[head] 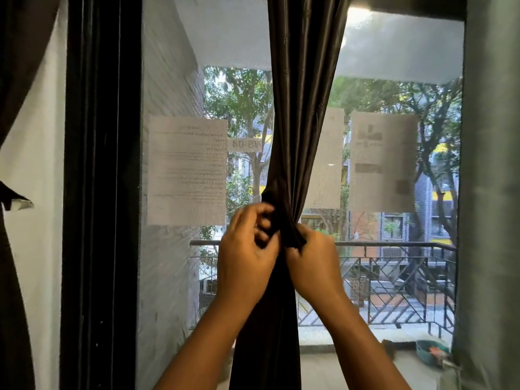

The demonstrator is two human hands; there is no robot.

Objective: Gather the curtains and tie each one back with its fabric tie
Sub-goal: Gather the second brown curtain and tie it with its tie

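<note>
One gathered curtain (pixel 302 108); two hands — left hand (pixel 247 257), right hand (pixel 313 266) — fingers pinching its tie (pixel 292 235).

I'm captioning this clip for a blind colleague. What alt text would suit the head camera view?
Two hands work a dark fabric tie around a gathered dark curtain at the middle of a window: the left hand and right hand each pinch the fabric at the cinched waist. Behind it, paper sheets are stuck on the glass, with a balcony railing and trees beyond.

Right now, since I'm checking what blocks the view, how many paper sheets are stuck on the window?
3, plus a small label: one left of the curtain, one partly behind it, one right.
</note>
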